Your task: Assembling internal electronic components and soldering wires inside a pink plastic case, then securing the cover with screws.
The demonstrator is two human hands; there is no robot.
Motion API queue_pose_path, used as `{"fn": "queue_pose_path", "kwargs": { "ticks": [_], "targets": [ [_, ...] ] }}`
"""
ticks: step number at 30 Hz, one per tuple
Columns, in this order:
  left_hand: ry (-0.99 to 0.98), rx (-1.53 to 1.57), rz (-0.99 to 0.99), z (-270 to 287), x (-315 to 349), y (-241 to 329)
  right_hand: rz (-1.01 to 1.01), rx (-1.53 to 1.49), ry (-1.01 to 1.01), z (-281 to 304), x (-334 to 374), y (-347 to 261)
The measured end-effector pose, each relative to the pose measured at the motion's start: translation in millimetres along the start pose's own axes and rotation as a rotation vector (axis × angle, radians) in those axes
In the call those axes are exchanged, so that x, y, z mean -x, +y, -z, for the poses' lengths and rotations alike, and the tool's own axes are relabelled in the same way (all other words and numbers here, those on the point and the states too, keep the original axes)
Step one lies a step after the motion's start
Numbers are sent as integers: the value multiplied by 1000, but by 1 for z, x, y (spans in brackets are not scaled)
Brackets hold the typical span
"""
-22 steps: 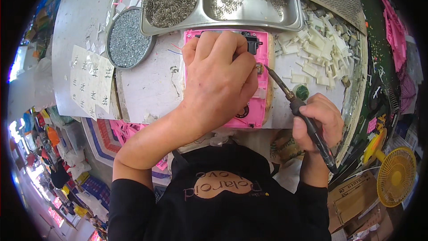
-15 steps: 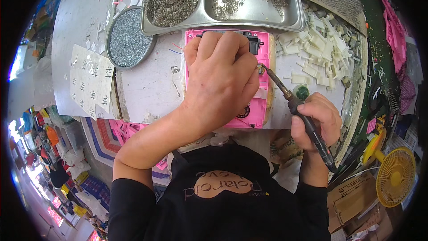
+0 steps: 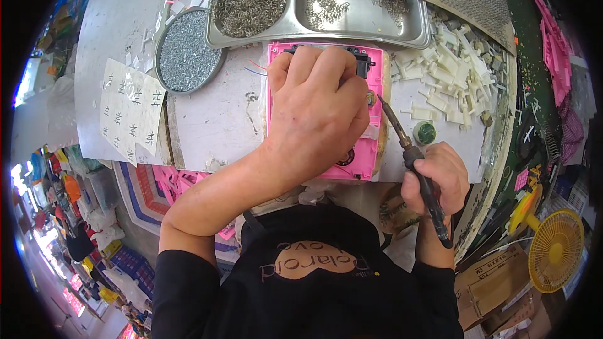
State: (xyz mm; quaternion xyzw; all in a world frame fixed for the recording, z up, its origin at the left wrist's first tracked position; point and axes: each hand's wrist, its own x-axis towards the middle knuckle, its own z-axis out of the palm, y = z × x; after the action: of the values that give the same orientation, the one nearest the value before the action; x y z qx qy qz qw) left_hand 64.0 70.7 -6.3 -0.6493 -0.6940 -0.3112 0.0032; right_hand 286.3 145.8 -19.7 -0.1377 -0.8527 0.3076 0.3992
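My left hand (image 3: 317, 110) lies across a pink plastic housing (image 3: 359, 166), fingers curled down and pressed together. Whatever they pinch is hidden beneath the hand. Black parts (image 3: 363, 63) sit in the housing near its far edge, and thin red and blue wires (image 3: 255, 70) stick out past its left side. In my right hand (image 3: 451, 176) is a soldering iron (image 3: 409, 150), gripped by its black handle. Its tip points at the housing's right side, close to a small metal part (image 3: 370, 98); whether they touch I cannot tell.
A green solder spool (image 3: 424, 132) stands right of the housing, beside a heap of white plastic pieces (image 3: 449, 56). Beyond is a metal tray (image 3: 301, 34) of springs. A round bowl (image 3: 220, 66) of small screws and a paper sheet (image 3: 129, 113) lie left. A yellow fan (image 3: 556, 251) stands lower right.
My right hand has shifted left and the soldering iron stands steeper, its tip slightly farther from the small metal part. My left hand keeps its place on the housing; the whole view has shifted slightly.
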Motion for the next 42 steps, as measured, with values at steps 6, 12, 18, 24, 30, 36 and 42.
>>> {"fn": "queue_pose_path", "kwargs": {
  "ticks": [6,12,18,24,30,36,42],
  "targets": [
    [2,11,-8,1,0,0,-2,-11,-15,0,-4,0],
    [-14,3,-6,2,0,0,9,-10,-18,-3,-5,0],
    [-7,1,-10,1,1,0,-14,-13,31,3,-4,-2],
    [-10,-9,-11,2,1,1,-9,-19,60,4,-5,-1],
    [-17,-15,-15,3,0,3,-6,-15,61,8,-6,-3],
    [-31,-64,-31,4,0,2,3,11,67,11,-8,-4],
    [-40,-63,-38,5,0,2,3,17,55,13,-9,-4]
  ]
}}
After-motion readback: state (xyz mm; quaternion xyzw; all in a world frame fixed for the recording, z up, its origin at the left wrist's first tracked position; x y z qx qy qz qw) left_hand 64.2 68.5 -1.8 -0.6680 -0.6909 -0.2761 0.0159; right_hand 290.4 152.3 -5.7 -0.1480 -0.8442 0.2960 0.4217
